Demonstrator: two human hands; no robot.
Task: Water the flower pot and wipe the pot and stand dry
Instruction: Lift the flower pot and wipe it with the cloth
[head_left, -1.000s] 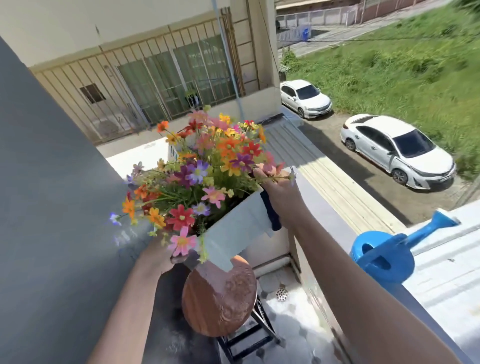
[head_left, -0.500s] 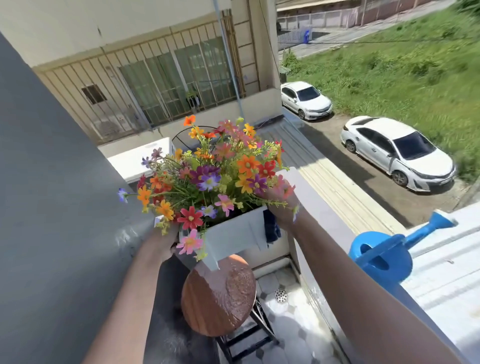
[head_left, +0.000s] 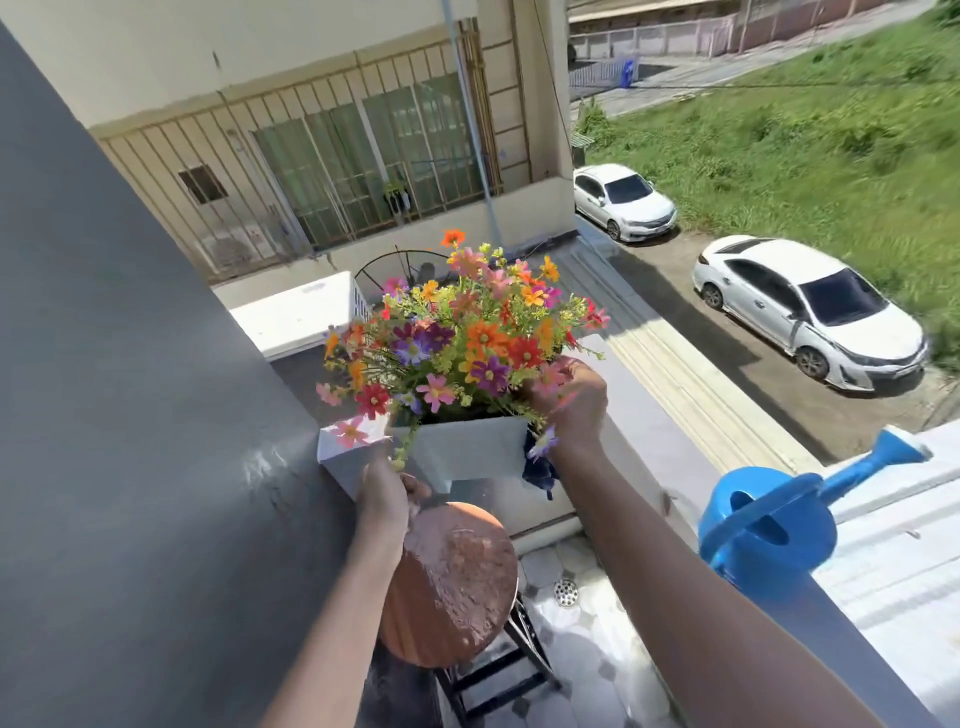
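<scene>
A white square flower pot (head_left: 462, 449) full of colourful flowers (head_left: 457, 343) is held in the air above the round brown stand top (head_left: 457, 582), which glistens wet. My left hand (head_left: 387, 496) grips the pot's lower left corner from underneath. My right hand (head_left: 574, 405) holds the pot's right rim, and a dark blue cloth (head_left: 537, 467) hangs pressed between that hand and the pot's side. The pot stands nearly upright.
A blue watering can (head_left: 769, 525) sits on the grey parapet ledge (head_left: 852, 623) at my right. A dark grey wall (head_left: 130, 415) rises on the left. The stand's black legs (head_left: 498, 675) rest on a tiled floor with a drain (head_left: 565, 592). Cars are parked far below.
The pot was tilted towards the left and has been turned back to nearly upright. My left hand slid under its lower left corner. The right hand kept hold of the rim and cloth.
</scene>
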